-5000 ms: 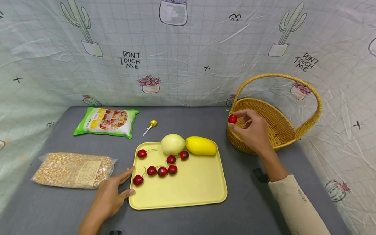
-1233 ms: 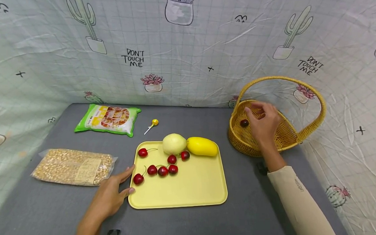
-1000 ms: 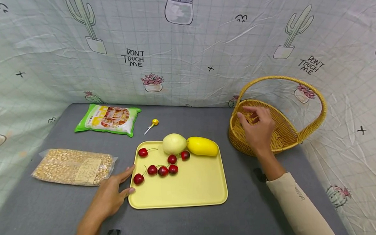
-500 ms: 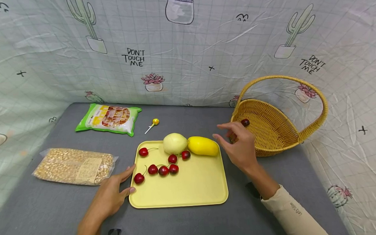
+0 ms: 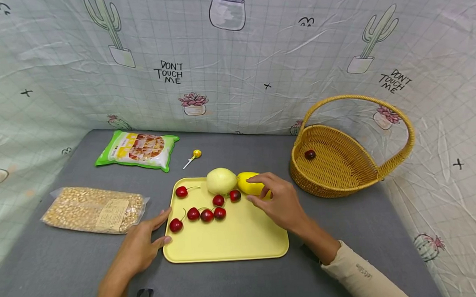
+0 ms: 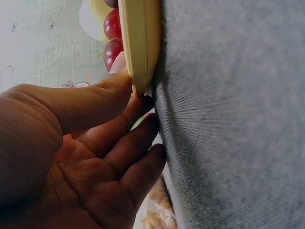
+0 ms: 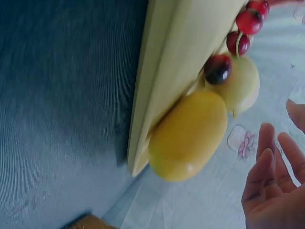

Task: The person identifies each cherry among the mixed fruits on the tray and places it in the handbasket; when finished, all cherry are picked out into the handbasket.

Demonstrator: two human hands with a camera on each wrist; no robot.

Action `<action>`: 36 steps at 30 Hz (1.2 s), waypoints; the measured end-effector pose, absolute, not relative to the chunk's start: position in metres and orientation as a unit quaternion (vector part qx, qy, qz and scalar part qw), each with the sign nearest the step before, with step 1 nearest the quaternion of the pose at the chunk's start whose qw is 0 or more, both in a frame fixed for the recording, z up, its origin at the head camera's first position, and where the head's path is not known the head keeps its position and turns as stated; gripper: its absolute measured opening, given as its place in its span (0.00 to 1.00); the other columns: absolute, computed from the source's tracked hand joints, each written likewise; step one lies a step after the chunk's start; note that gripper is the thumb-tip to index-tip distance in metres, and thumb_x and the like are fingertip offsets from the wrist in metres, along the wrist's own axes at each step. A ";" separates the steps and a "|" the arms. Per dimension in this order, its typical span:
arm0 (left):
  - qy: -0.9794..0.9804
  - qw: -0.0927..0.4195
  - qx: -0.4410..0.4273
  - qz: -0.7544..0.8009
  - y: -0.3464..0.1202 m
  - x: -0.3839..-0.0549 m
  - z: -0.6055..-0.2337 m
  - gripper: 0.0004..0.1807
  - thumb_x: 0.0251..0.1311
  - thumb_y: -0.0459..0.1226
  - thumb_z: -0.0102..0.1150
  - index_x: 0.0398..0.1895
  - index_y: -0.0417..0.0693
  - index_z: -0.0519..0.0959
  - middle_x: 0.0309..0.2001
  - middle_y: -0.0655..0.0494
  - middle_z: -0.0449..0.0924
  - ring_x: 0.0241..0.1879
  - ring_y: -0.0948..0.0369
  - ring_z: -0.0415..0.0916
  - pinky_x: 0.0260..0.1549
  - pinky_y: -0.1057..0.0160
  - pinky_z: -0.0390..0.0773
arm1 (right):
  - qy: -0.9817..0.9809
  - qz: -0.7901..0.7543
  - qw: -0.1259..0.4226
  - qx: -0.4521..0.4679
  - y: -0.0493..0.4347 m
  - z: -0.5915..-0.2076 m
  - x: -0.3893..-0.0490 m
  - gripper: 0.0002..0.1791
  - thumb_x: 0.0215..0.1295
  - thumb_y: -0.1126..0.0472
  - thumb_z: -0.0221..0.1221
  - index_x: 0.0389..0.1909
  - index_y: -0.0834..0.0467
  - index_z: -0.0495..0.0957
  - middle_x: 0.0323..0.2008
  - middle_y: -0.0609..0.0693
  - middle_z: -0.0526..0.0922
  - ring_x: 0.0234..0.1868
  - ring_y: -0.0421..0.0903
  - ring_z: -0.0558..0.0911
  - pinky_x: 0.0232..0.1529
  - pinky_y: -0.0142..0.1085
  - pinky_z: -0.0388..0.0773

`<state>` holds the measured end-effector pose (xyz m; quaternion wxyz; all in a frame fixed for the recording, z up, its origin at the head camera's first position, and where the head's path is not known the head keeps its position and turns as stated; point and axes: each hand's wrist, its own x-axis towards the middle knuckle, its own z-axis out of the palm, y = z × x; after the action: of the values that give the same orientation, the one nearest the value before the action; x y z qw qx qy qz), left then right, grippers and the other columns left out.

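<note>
In the head view, my left hand (image 5: 140,245) rests against the left edge of a yellow tray (image 5: 242,238), its thumb on the rim (image 6: 138,43) and its fingers fairly straight. Over the tray's right side hovers my right hand (image 5: 279,204), thumb and fingers apart with nothing between them. It partly hides an oblong yellow fruit (image 5: 247,183). The dark red cherry (image 5: 235,196) left of its fingertips lies near a round pale fruit (image 5: 221,181). Several more cherries (image 5: 207,215) lie on the tray's left half. One cherry (image 5: 310,154) sits inside the wicker basket (image 5: 333,190).
The basket, with its tall arched handle (image 5: 352,96), stands right of the tray. A lollipop (image 5: 194,156) and a green and white packet (image 5: 141,149) lie behind the tray. At left is a clear bag of corn kernels (image 5: 96,209). Printed cloth (image 5: 234,77) hangs behind the grey table.
A cherry held over the basket five seconds ago now lies in it. My right hand has come away leftward from the basket to the tray, fingers apart. The left hand has stayed put.
</note>
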<state>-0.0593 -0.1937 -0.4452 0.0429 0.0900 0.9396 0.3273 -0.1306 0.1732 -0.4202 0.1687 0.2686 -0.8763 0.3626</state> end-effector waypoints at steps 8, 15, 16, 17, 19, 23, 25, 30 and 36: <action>0.940 0.038 0.092 0.326 -0.194 -0.060 -0.446 0.43 0.60 0.33 0.76 0.79 0.47 0.70 0.71 0.35 0.75 0.71 0.34 0.73 0.65 0.30 0.74 | -0.901 0.324 0.101 0.271 0.156 -0.426 -0.128 0.21 0.62 0.58 0.78 0.56 0.53 0.88 0.51 0.47 0.90 0.28 0.33 0.81 0.27 0.27 0.76; 0.940 0.037 0.094 0.326 -0.194 -0.060 -0.447 0.43 0.59 0.33 0.76 0.79 0.47 0.71 0.70 0.34 0.76 0.70 0.34 0.73 0.65 0.30 0.74 | -0.917 0.295 0.049 0.263 0.143 -0.432 -0.130 0.22 0.62 0.59 0.77 0.58 0.54 0.87 0.54 0.47 0.89 0.28 0.33 0.79 0.30 0.25 0.79; 0.940 0.036 0.094 0.326 -0.194 -0.060 -0.447 0.43 0.59 0.33 0.76 0.79 0.47 0.71 0.70 0.34 0.76 0.70 0.34 0.73 0.65 0.30 0.74 | -0.918 0.293 0.045 0.264 0.142 -0.433 -0.130 0.23 0.62 0.60 0.77 0.58 0.55 0.87 0.55 0.47 0.89 0.28 0.34 0.80 0.31 0.25 0.79; 0.940 0.036 0.094 0.326 -0.194 -0.060 -0.448 0.43 0.59 0.33 0.76 0.79 0.47 0.71 0.70 0.34 0.76 0.70 0.34 0.73 0.66 0.30 0.74 | -0.919 0.289 0.043 0.265 0.141 -0.434 -0.131 0.23 0.62 0.60 0.77 0.58 0.55 0.87 0.55 0.48 0.89 0.28 0.35 0.81 0.32 0.25 0.79; 0.940 0.036 0.093 0.326 -0.194 -0.060 -0.448 0.43 0.59 0.33 0.76 0.79 0.47 0.71 0.70 0.34 0.76 0.70 0.35 0.73 0.66 0.30 0.74 | -0.921 0.282 0.040 0.267 0.140 -0.435 -0.131 0.22 0.62 0.62 0.77 0.58 0.56 0.87 0.56 0.49 0.89 0.29 0.37 0.82 0.33 0.26 0.80; 0.940 0.036 0.091 0.326 -0.194 -0.060 -0.448 0.43 0.59 0.33 0.76 0.79 0.47 0.71 0.70 0.35 0.76 0.71 0.35 0.73 0.66 0.30 0.74 | -0.925 0.263 0.036 0.274 0.138 -0.436 -0.132 0.23 0.62 0.63 0.77 0.58 0.57 0.87 0.56 0.51 0.89 0.30 0.42 0.84 0.33 0.28 0.79; 0.940 0.037 0.090 0.327 -0.194 -0.059 -0.448 0.43 0.60 0.33 0.76 0.79 0.48 0.70 0.71 0.35 0.75 0.71 0.35 0.73 0.66 0.30 0.73 | -0.927 0.253 0.036 0.275 0.138 -0.436 -0.133 0.23 0.62 0.62 0.77 0.58 0.57 0.87 0.55 0.50 0.89 0.31 0.42 0.83 0.34 0.29 0.78; 0.940 0.040 0.088 0.327 -0.195 -0.059 -0.448 0.43 0.60 0.33 0.76 0.79 0.48 0.70 0.71 0.35 0.75 0.71 0.35 0.72 0.66 0.30 0.73 | -0.929 0.235 0.048 0.281 0.137 -0.437 -0.133 0.19 0.61 0.62 0.78 0.53 0.55 0.88 0.47 0.49 0.88 0.32 0.39 0.77 0.33 0.30 0.76; 0.940 0.040 0.087 0.326 -0.194 -0.059 -0.448 0.43 0.60 0.33 0.75 0.79 0.48 0.70 0.71 0.34 0.75 0.71 0.34 0.72 0.66 0.30 0.73 | -0.931 0.217 0.057 0.287 0.137 -0.437 -0.131 0.12 0.59 0.60 0.79 0.41 0.52 0.88 0.37 0.46 0.85 0.30 0.37 0.74 0.31 0.28 0.73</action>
<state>-0.0593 -0.1945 -0.4477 0.0400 0.0873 0.9405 0.3261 -0.1312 0.1369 -0.4374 0.0566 0.2867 -0.9314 0.2171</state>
